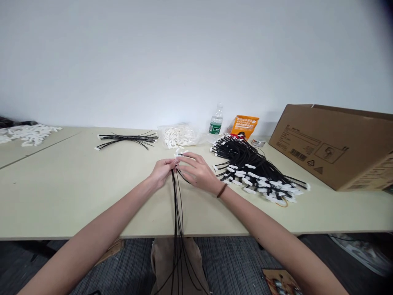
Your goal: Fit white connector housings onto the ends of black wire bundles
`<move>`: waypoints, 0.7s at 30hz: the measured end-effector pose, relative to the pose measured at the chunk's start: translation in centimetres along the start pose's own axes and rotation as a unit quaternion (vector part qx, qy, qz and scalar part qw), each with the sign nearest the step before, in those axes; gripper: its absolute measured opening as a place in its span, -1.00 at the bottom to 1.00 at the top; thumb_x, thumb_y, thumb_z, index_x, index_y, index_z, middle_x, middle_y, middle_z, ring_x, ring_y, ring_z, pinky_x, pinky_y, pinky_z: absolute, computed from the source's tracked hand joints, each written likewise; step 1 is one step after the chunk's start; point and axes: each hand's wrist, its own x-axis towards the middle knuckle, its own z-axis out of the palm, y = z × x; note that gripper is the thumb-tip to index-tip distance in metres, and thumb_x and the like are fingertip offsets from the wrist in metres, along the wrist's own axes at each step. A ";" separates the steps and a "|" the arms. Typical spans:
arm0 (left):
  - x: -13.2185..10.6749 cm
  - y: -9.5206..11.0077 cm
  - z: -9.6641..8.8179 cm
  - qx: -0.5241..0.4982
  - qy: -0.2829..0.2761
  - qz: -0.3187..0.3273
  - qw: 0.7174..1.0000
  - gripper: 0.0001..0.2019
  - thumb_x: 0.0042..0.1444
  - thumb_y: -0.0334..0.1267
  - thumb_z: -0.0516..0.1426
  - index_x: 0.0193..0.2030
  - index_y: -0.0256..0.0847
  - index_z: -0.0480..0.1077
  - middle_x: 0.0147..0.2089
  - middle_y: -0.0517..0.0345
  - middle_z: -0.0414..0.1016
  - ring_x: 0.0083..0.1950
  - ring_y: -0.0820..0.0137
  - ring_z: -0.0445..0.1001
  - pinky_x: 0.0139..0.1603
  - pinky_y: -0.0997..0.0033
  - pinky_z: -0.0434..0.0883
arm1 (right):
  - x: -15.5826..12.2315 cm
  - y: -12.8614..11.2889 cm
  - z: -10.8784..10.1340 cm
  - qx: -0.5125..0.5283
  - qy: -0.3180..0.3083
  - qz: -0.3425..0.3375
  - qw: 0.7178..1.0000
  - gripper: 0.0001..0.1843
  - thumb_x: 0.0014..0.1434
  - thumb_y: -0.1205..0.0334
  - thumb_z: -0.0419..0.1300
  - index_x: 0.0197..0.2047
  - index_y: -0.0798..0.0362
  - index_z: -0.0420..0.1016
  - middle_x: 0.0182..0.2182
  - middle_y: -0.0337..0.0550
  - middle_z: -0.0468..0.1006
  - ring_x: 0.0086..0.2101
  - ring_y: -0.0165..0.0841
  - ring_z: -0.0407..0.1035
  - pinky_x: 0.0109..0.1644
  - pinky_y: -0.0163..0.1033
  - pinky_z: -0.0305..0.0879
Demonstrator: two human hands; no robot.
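Note:
My left hand [161, 172] and my right hand [198, 172] meet at the middle of the table, both pinched on the top ends of a bundle of thin black wires [177, 213]. The wires hang down over the table's front edge toward my lap. Small white connectors [180, 153] show just beyond my fingertips. A brown band circles my right wrist.
A big pile of black wires with white connectors [254, 172] lies right of my hands. A smaller wire bundle [127, 140] and a bag of white connectors [179, 136] lie farther back. A water bottle [216, 123], an orange packet [245, 126] and a cardboard box [334, 143] stand at the right.

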 end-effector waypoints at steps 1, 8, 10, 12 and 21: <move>0.0 0.1 0.0 -0.008 0.003 -0.002 1.000 -0.76 -0.33 -0.26 0.31 -0.48 -0.36 0.46 -0.46 0.11 0.44 -0.39 0.49 0.33 -0.30 0.44 0.24 | 0.0 -0.1 0.2 0.010 -0.018 -0.026 0.999 -0.75 0.16 0.37 0.06 -0.10 -0.01 0.42 0.00 -0.13 0.42 0.11 -0.30 0.15 0.14 -0.04 0.20; 0.0 0.2 0.1 -0.015 0.001 0.003 1.000 -0.77 -0.33 -0.26 0.31 -0.50 -0.36 0.47 -0.45 0.10 0.44 -0.37 0.50 0.32 -0.28 0.46 0.25 | 0.2 -0.5 1.5 0.273 0.047 0.148 0.949 -0.85 0.17 0.25 0.10 -0.26 0.03 0.50 -0.23 -0.13 0.56 -0.15 -0.36 0.42 0.03 -0.14 0.34; 0.1 0.1 0.1 -0.012 0.006 0.009 1.000 -0.77 -0.32 -0.26 0.31 -0.49 -0.36 0.48 -0.44 0.10 0.44 -0.38 0.51 0.31 -0.28 0.46 0.25 | 0.8 -0.4 0.9 0.397 0.138 0.279 0.864 -0.85 0.11 0.17 0.17 -0.29 0.05 0.49 -0.30 -0.13 0.57 -0.22 -0.35 0.45 -0.02 -0.13 0.38; 0.2 0.1 0.2 -0.017 0.019 0.003 1.000 -0.77 -0.31 -0.27 0.30 -0.47 -0.36 0.48 -0.42 0.10 0.44 -0.38 0.51 0.31 -0.28 0.45 0.26 | 1.3 0.2 -0.3 0.506 0.226 0.349 0.756 -0.81 0.04 0.13 0.23 -0.33 0.08 0.46 -0.36 -0.16 0.56 -0.27 -0.37 0.47 -0.03 -0.12 0.39; 0.5 -0.5 0.1 -0.003 0.039 0.004 0.999 -0.79 -0.28 -0.26 0.30 -0.48 -0.36 0.47 -0.45 0.12 0.41 -0.42 0.53 0.29 -0.30 0.44 0.26 | 0.0 6.0 -4.5 0.426 0.479 0.456 0.617 -0.80 -0.04 0.22 0.26 -0.30 0.07 0.46 -0.44 -0.30 0.49 -0.61 -0.62 0.24 -0.60 -0.48 0.17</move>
